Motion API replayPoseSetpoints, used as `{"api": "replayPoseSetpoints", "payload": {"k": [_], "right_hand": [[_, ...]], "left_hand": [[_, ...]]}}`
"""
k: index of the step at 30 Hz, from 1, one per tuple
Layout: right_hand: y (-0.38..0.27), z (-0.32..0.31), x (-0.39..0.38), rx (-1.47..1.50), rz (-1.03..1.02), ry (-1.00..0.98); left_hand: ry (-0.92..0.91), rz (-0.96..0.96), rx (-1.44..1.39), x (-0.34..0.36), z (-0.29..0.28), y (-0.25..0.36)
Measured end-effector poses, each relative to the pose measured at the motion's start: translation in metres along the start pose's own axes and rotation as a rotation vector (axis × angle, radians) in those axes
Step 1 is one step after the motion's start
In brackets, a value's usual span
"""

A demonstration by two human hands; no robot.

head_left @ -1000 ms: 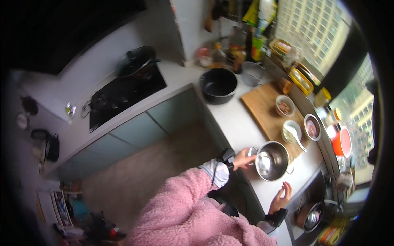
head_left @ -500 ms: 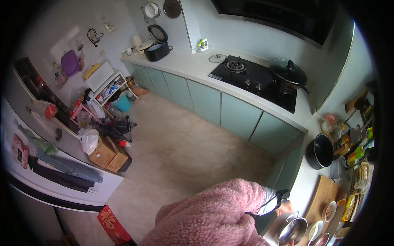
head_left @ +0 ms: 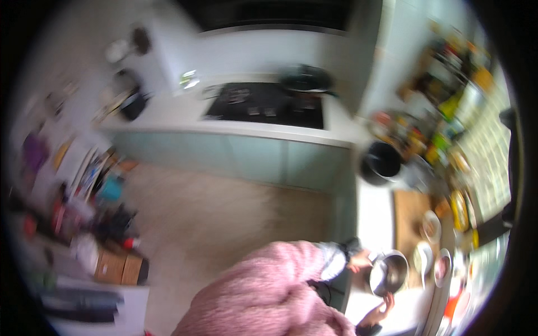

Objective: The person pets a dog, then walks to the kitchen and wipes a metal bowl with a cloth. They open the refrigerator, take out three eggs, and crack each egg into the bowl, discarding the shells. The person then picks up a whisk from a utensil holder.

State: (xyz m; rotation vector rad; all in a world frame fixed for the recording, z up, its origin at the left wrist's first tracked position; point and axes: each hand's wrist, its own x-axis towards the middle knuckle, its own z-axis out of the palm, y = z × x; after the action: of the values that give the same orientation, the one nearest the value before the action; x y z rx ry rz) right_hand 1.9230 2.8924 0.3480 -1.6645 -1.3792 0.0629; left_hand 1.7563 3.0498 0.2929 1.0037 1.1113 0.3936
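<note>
A round metal pot [head_left: 389, 273] is at the edge of the white counter on the right, its inside shiny. My left hand [head_left: 359, 261], below a dark wristband, is closed at the pot's side handle on the far left of its rim. At the near side of the pot, my right hand [head_left: 384, 309] has its fingers closed at the rim; blur hides the exact grip. A bowl with pale food [head_left: 423, 257] stands just right of the pot, and a bowl with pinkish food [head_left: 443, 267] lies beyond it. Pink fleece sleeves cover my arms.
Behind the pot lies a wooden cutting board [head_left: 408, 215] with a small bowl [head_left: 431, 226] on it. A dark deep pot [head_left: 381, 162] stands farther along the counter. Along the back is a black gas stove [head_left: 263, 106] with a lidded pan [head_left: 305, 78]. Cardboard boxes [head_left: 120, 267] sit on the floor.
My view has swung to the right, so the stove and counter shift leftward and blur. My right hand and more of the pot have come into sight; the left hand stays by the pot.
</note>
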Motion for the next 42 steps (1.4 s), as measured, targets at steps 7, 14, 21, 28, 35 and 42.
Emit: {"api": "replayPoseSetpoints", "payload": {"k": [7, 14, 21, 28, 35, 42], "right_hand": [[-0.053, -0.040, -0.028, -0.127, 0.296, 0.260], [-0.096, -0.074, -0.097, -0.427, 0.514, 0.613], [-0.179, -0.107, -0.213, -0.759, 0.828, 0.917], [-0.275, -0.132, -0.350, -0.977, 0.938, 1.212], [-0.409, -0.149, -0.559, -1.178, 1.049, 1.463], [-0.512, -0.176, -0.729, -1.304, 1.134, 1.683]], "left_hand": [[0.007, 0.073, 0.072, -0.004, -0.023, 0.018], [-0.121, 0.206, 0.098, 0.025, -0.047, 0.067], [-0.471, 0.356, -0.027, -0.023, 0.045, 0.115], [-1.104, 0.089, 0.190, -0.207, 0.169, 0.001], [-1.631, -0.335, 0.406, -0.457, 0.240, -0.193], [-1.954, -0.424, 0.577, -0.669, 0.284, -0.324]]}}
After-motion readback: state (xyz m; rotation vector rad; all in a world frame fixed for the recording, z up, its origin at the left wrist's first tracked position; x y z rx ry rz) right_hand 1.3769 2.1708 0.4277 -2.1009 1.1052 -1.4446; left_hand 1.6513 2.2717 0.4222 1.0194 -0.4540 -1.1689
